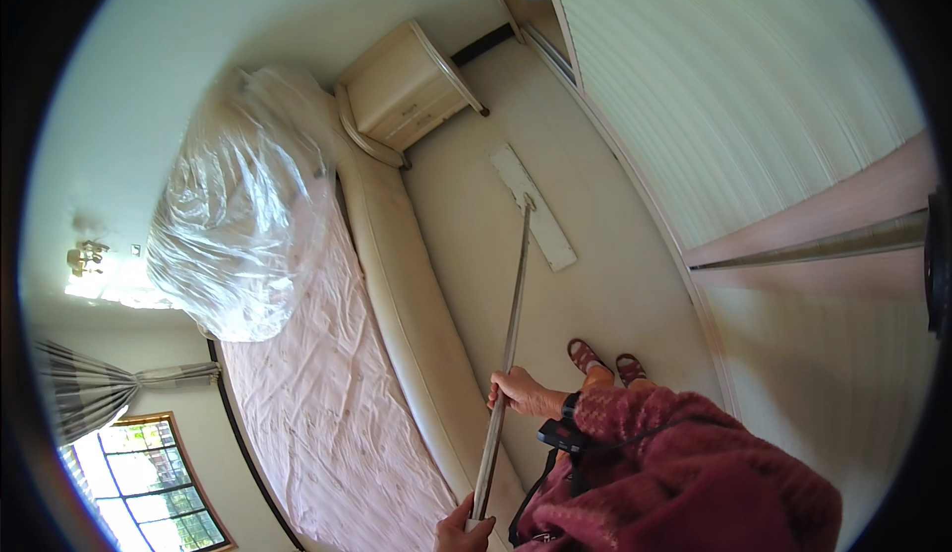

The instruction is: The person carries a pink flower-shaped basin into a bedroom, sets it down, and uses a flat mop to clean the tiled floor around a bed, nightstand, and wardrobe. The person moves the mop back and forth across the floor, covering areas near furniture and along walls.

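A flat mop with a wide pale head (pixel 551 240) lies on the floor, its long thin pole (pixel 517 294) slanting back toward me. My right hand (pixel 528 392) is wrapped round the pole partway down, a dark band on its wrist. Lower and to the left, my left hand (pixel 463 529) is closed round the pole's upper end; the bottom edge of the picture cuts part of it off. The mop head rests between the bed and the wardrobe.
Along the left runs a bed (pixel 402 254) with a pink sheet and bunched clear plastic (pixel 233 225). Beyond it stands a cream nightstand (pixel 412 91). Sliding wardrobe doors (pixel 734 86) line the right. My slippered feet (pixel 587 356) are on the floor. A curtained window (pixel 149 483) is at lower left.
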Demonstrator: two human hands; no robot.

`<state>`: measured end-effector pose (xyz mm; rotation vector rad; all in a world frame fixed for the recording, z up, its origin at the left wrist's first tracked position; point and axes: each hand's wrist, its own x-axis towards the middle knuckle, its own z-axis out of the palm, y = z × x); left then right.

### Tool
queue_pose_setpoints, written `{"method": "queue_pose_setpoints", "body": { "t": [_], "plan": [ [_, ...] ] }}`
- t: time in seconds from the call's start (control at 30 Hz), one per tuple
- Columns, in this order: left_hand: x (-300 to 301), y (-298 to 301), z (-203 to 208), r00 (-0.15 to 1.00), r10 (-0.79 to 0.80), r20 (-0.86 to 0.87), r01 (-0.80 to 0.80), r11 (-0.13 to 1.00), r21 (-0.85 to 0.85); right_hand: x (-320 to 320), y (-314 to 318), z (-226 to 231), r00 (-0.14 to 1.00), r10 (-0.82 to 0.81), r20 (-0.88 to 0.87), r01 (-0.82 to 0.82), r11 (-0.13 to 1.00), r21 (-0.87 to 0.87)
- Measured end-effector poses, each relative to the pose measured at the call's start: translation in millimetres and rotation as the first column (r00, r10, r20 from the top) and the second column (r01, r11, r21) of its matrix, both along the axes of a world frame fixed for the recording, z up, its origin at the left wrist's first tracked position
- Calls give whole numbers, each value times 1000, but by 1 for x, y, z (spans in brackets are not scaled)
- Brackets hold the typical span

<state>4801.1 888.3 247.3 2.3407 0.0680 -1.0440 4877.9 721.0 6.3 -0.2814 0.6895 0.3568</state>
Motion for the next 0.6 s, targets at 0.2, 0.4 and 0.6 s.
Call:
{"method": "queue_pose_setpoints", "body": {
  "t": [0.2,0.4,0.6],
  "plan": [
    [93,-35,12,992,-121,35,124,989,-86,69,-22,-11,994,-106,-34,105,994,-35],
    [184,-106,-30,978,-208,-23,208,978,-29,152,-107,-48,941,-337,-36,331,937,-112],
    [264,-208,-78,982,-140,130,165,965,-202,252,-231,-73,990,-144,7,139,943,-304]
  ]
}}
